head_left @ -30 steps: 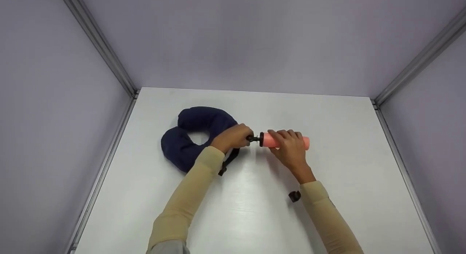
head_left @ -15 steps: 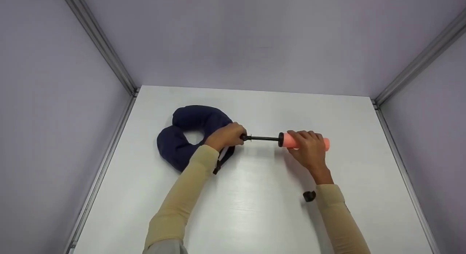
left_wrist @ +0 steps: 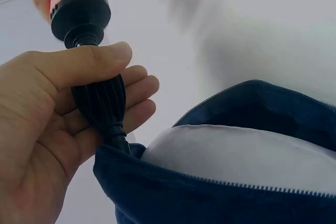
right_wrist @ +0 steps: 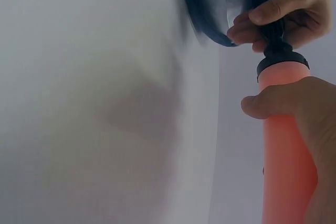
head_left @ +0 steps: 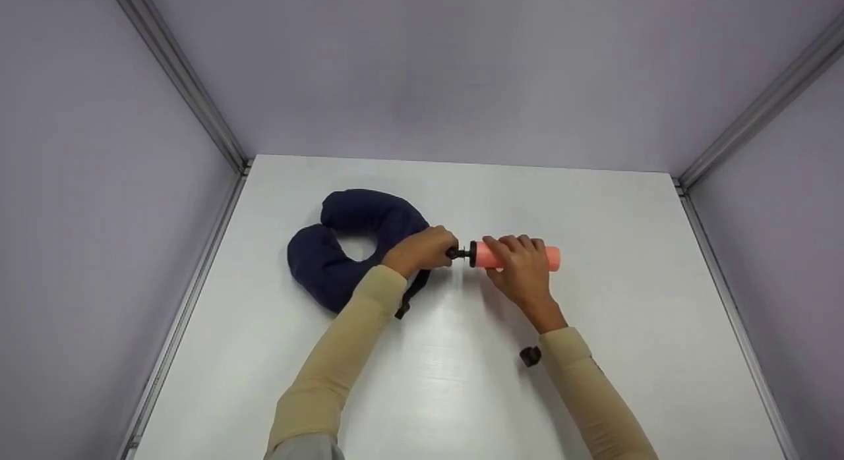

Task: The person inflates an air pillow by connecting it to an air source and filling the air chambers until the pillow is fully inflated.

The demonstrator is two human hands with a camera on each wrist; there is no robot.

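Pump pushed back in since half a second ago: black rod no longer showing, pink barrel close against black nozzle. Right hand wrapped round pink barrel, lying level above table. Left hand pinches ribbed nozzle between thumb and fingers, tip entering navy pillow at open zip, white lining visible. Pillow lies left of pump on table. Small black cap near right sleeve
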